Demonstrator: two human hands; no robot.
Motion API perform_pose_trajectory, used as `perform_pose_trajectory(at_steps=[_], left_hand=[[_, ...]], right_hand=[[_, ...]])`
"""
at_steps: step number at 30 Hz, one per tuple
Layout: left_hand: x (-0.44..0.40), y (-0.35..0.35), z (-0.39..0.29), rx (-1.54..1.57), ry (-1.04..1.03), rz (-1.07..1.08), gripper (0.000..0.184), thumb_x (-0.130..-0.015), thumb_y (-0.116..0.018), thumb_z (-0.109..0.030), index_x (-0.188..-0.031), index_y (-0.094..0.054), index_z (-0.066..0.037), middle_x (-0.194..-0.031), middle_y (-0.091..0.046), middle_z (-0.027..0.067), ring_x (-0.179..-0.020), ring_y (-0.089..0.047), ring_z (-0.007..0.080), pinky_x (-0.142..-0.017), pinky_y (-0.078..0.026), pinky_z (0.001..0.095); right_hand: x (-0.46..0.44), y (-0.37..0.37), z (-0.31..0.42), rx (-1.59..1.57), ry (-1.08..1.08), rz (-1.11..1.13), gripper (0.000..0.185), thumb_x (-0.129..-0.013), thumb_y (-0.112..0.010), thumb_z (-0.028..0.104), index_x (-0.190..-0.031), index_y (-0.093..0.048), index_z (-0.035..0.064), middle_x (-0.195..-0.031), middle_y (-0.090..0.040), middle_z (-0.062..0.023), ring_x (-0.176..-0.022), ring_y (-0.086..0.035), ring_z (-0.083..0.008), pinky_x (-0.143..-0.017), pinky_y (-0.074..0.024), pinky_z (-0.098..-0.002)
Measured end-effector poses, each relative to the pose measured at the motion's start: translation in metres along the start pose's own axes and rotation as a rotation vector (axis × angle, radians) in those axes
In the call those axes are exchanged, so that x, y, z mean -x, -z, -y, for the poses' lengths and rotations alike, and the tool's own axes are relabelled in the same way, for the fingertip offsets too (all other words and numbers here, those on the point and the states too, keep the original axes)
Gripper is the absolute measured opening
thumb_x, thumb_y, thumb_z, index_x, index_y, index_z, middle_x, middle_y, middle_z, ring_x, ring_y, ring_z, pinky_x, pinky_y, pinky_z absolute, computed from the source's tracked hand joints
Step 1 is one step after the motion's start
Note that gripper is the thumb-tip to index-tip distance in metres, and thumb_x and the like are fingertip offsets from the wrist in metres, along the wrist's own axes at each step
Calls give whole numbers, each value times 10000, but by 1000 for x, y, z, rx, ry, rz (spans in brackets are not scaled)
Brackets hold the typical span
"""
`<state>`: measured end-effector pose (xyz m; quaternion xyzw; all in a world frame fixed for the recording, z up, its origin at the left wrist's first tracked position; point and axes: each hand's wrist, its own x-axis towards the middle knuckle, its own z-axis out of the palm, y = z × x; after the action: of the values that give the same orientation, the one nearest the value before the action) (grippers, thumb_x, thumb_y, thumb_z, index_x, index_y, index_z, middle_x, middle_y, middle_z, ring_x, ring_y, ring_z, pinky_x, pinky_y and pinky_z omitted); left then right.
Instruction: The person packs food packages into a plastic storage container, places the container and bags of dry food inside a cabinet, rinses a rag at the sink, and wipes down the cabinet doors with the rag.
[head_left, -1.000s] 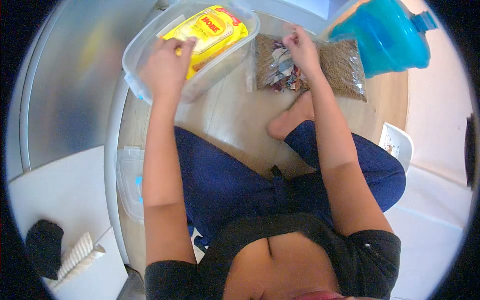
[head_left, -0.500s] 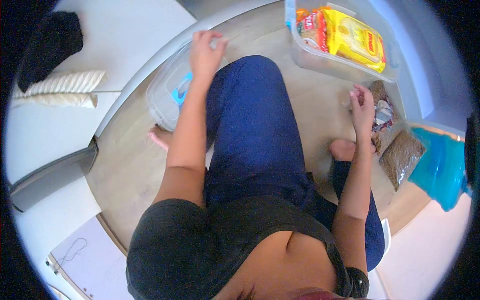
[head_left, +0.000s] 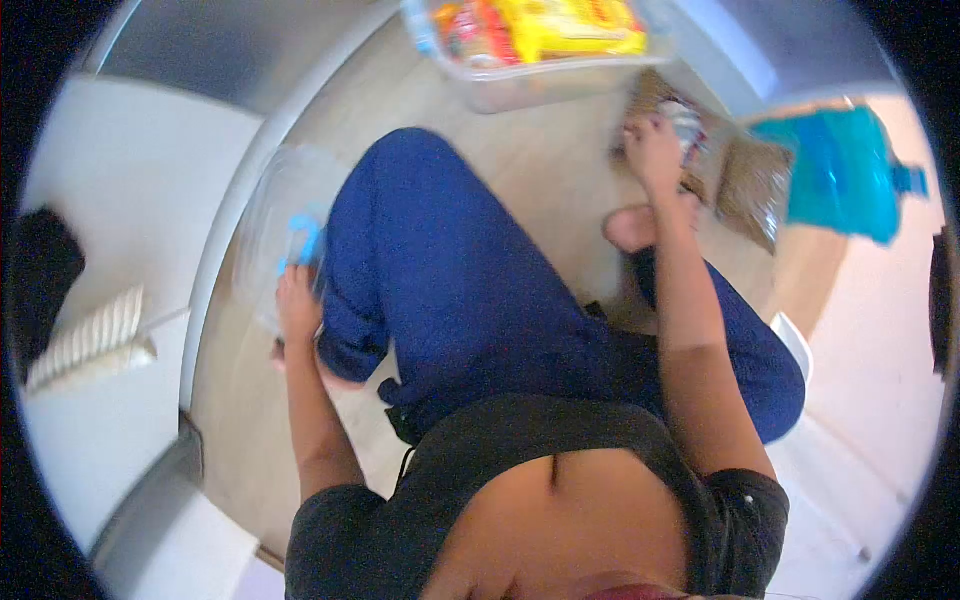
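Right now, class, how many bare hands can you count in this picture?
2. The left hand is by the blue part of the translucent plastic lid; the right hand is over a clear plastic bag of brown granules. Contact is too blurred to tell; no others show.

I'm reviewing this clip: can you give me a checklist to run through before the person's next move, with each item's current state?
1. Left hand at the clear lid: ok, it is by the blue latch.
2. Lid firmly gripped: cannot tell, motion blur hides the finger contact.
3. Right hand free of the bags: cannot tell, it is over or against one beside the brown-filled bag.
4. Plastic box uncovered: ok, the yellow packet shows inside, though the frame cuts off the box's top.
5. Lid within the left hand's reach: ok, probably, judging by how near they are.
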<state>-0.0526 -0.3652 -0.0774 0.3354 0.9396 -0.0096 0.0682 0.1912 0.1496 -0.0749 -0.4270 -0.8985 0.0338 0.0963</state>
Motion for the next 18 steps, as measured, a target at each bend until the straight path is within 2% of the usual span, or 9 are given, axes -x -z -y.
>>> perform_pose_trajectory(at_steps=[2,5,7,8,10,14,16,18], left_hand=[[-4,-2,-11,-42,-68,-29,234,-707,-589,-73,-932,-531,-53,-1053,-506,128,-964,-503,320,-787,-422,437],[-11,-7,-12,-153,-121,-48,185,-738,-570,-101,-915,-545,-56,-1038,-519,111,-944,-518,298,-773,-434,428],[-1,-10,-3,-193,-137,-24,171,-755,-560,-116,-916,-553,-60,-1026,-527,103,-923,-530,288,-754,-445,421],[2,-12,1,-177,-103,-55,191,-757,-566,-127,-939,-558,-69,-1018,-532,102,-890,-541,292,-730,-457,419],[5,-3,0,-167,-62,-89,212,-760,-572,-139,-963,-562,-79,-1009,-538,102,-858,-551,297,-705,-469,417],[-2,52,-25,-139,8,-319,229,-770,-597,-175,-969,-556,-67,-1037,-555,104,-853,-571,327,-675,-474,429],[1,95,-42,-133,15,-397,245,-767,-610,-186,-967,-549,-57,-1038,-563,105,-857,-575,339,-674,-470,435],[5,138,-56,-27,185,-377,268,-792,-614,-161,-1027,-549,-52,-953,-594,102,-789,-611,276,-652,-474,374]], right_hand=[[6,7,-6,10,-80,-12,251,-744,-626,289,-958,-645,159,-1090,-547,-119,-1010,-521,-335,-858,-430,-443],[10,18,-4,121,-101,-157,279,-742,-637,291,-993,-632,168,-1153,-510,-116,-1068,-478,-348,-880,-412,-458],[15,21,1,188,-86,-380,313,-739,-645,275,-1035,-613,177,-1179,-478,-133,-1075,-454,-361,-901,-396,-461],[14,18,-3,182,-85,-383,313,-739,-645,275,-1035,-613,177,-1179,-478,-133,-1075,-454,-361,-901,-396,-461],[8,7,-18,-31,-169,-298,340,-734,-654,255,-1059,-593,175,-1156,-481,-157,-1049,-470,-379,-884,-415,-456],[0,5,-35,-19,-158,-174,323,-751,-630,229,-1063,-581,162,-1148,-479,-175,-1058,-474,-385,-842,-445,-457],[-7,-1,-45,101,-121,-109,280,-792,-567,188,-1069,-571,149,-1147,-476,-187,-997,-522,-395,-794,-470,-459],[-10,14,-41,14,-170,-59,278,-788,-533,150,-1063,-568,129,-1096,-501,-196,-942,-546,-390,-777,-475,-459]])
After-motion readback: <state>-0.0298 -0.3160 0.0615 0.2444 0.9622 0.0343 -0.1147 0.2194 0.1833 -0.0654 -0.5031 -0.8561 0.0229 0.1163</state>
